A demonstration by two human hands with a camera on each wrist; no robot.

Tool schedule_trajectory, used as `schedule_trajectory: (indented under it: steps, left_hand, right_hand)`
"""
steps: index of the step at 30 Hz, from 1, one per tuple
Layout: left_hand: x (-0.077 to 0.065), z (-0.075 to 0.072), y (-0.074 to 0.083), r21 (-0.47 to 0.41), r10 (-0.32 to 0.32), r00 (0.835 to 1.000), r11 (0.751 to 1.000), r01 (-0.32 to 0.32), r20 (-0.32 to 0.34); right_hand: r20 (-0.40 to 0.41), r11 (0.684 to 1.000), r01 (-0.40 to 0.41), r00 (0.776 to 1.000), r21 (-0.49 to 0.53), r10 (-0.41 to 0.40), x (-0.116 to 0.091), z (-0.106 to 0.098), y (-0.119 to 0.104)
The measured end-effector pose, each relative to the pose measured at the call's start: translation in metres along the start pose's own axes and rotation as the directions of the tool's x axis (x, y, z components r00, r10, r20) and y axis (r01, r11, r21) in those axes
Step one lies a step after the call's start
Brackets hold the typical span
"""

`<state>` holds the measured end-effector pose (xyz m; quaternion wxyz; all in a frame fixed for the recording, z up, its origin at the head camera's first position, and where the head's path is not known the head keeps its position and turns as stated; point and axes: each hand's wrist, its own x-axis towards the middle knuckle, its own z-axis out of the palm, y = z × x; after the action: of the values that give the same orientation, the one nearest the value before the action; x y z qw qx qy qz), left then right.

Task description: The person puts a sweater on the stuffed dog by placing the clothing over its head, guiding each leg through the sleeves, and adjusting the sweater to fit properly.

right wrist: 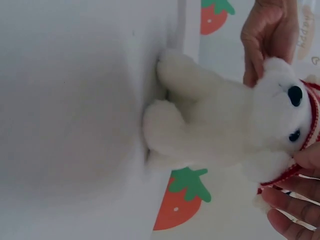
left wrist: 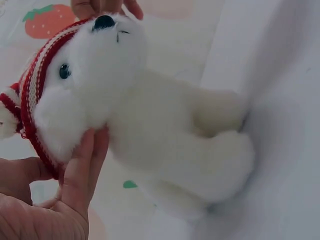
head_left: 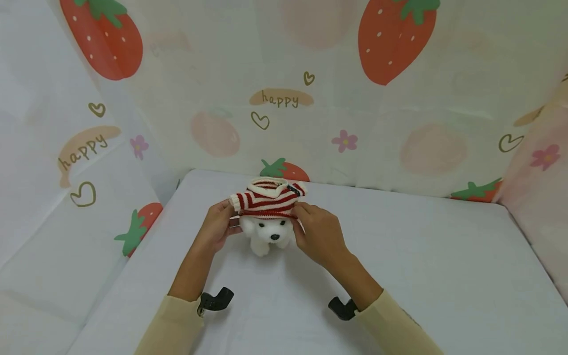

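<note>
A white plush dog with black eyes and nose stands on the white table, facing me. Over the top of its head sits a small red-and-white striped knitted sweater, its hem just above the eyes. On the left, my left hand pinches the hem between thumb and fingers, with fingertips against the plush dog's cheek in the left wrist view. My right hand pinches the hem's other side beside the head. In the right wrist view the thumb lies over the sweater's edge.
White cloth covers the table. Behind and beside it hang pale sheets printed with strawberries, flowers, hearts and the word "happy". A black wrist-worn device juts from the left sleeve, and a second black device from the right one.
</note>
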<state>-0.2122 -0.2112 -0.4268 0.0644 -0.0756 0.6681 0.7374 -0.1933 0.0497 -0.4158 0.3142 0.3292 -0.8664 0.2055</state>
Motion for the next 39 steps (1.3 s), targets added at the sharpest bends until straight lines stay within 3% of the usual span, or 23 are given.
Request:
schedule_trajectory:
  steps: [8, 15, 20, 24, 26, 31, 34, 39]
  left_hand:
    - [-0.004, 0.0, -0.011, -0.195, -0.039, 0.999, 0.98, 0.04, 0.008]
    - [-0.015, 0.002, -0.013, -0.159, -0.059, 0.993, 0.984, 0.076, 0.106]
    - [-0.028, 0.006, -0.012, -0.16, -0.104, 0.969, 0.977, 0.142, 0.223]
    - [-0.036, 0.014, -0.013, -0.219, -0.117, 0.939, 0.956, 0.194, 0.322]
    - [-0.038, 0.018, -0.014, -0.254, -0.109, 0.934, 0.946, 0.203, 0.341]
    - [-0.039, 0.023, -0.017, -0.296, -0.08, 0.952, 0.94, 0.171, 0.297]
    - [-0.04, 0.026, -0.019, -0.286, -0.067, 0.965, 0.948, 0.141, 0.252]
    - [-0.041, 0.029, -0.019, -0.23, -0.042, 0.975, 0.969, 0.093, 0.217]
  right_hand:
    - [0.11, 0.997, 0.071, 0.992, -0.023, -0.068, -0.011, -0.012, -0.004]
    - [0.074, 0.994, 0.107, 0.992, -0.038, -0.104, -0.011, -0.013, -0.008]
    - [0.042, 0.991, 0.132, 0.99, -0.012, -0.131, -0.007, -0.012, -0.013]
    - [0.071, 0.991, 0.125, 0.989, 0.038, -0.128, -0.006, -0.013, -0.019]
    - [0.09, 0.991, 0.128, 0.987, 0.049, -0.132, -0.007, -0.013, -0.021]
    - [0.121, 0.986, 0.166, 0.978, 0.033, -0.169, -0.012, -0.012, -0.025]
    - [0.144, 0.983, 0.18, 0.973, 0.029, -0.183, -0.015, -0.011, -0.026]
    - [0.155, 0.981, 0.193, 0.968, 0.031, -0.196, -0.019, -0.011, -0.024]
